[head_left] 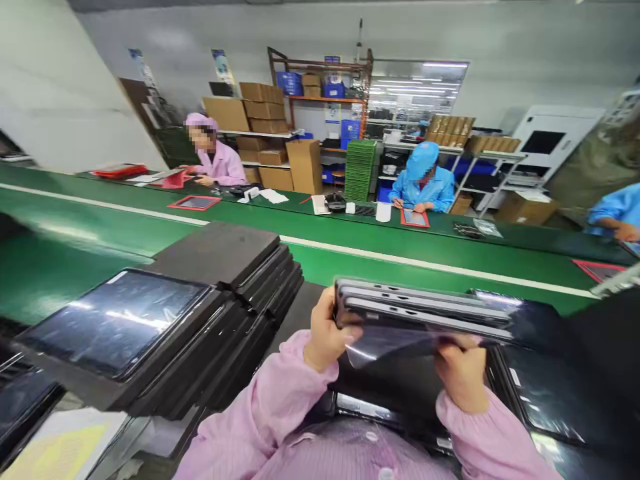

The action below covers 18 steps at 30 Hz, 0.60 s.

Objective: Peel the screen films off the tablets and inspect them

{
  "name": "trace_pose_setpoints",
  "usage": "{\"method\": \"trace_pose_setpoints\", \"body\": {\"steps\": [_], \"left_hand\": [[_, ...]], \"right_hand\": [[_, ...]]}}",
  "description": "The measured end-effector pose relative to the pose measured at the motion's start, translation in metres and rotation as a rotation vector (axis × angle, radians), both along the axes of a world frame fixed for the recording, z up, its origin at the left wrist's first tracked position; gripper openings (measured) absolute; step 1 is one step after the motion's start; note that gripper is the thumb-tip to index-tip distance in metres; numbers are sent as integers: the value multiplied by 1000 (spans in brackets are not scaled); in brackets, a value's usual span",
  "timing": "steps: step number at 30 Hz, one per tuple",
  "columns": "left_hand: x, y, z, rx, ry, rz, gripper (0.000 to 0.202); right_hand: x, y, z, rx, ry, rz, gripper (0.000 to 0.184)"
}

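A small stack of tablets [425, 308] with grey edges and ports is held up edge-on in front of my chest. My left hand [327, 330] is closed round its left end, thumb beneath. My right hand [463, 370] grips the underside toward the right end; its fingers are partly hidden and blurred. Clear film [367, 353] hangs below the lowest tablet. Under my hands lie dark trays and screens, and another dark tablet screen [545, 393] is to the right of my right hand.
To my left stand stacked black foam trays [220, 250], with a dark glossy tablet [120, 320] on top. Ahead runs a green conveyor [350, 257]. Across it, people in pink [227, 163] and blue [437, 180] work at the bench. A yellow-and-white sheet [65, 440] lies lower left.
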<state>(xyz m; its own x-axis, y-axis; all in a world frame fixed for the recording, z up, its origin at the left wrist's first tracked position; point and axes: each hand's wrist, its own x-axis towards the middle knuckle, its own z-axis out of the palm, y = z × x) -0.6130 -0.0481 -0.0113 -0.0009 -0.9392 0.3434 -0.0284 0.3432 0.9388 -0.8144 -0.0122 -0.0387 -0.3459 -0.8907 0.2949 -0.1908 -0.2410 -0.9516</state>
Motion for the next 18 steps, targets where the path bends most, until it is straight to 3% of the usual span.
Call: {"method": "trace_pose_setpoints", "body": {"steps": [3,5,8,12,15,18], "left_hand": [[-7,-15,-20,-49,12,-15,52],[-7,-16,-25,-79,-3,-36,48],[-4,-10,-18,-152,-42,-71,52],[-7,-1,3,-381,-26,-93,82],[-12,3,11,-359,-14,-57,89],[-13,8,10,-296,-26,-46,66]], "right_hand": [[7,-9,7,-28,-48,-19,23],[9,-12,9,-35,-64,-8,26],[7,-10,13,-86,-73,31,39],[3,-3,22,-331,-169,149,80],[2,0,22,-338,-172,202,68],[3,4,19,-312,-150,160,53]]}}
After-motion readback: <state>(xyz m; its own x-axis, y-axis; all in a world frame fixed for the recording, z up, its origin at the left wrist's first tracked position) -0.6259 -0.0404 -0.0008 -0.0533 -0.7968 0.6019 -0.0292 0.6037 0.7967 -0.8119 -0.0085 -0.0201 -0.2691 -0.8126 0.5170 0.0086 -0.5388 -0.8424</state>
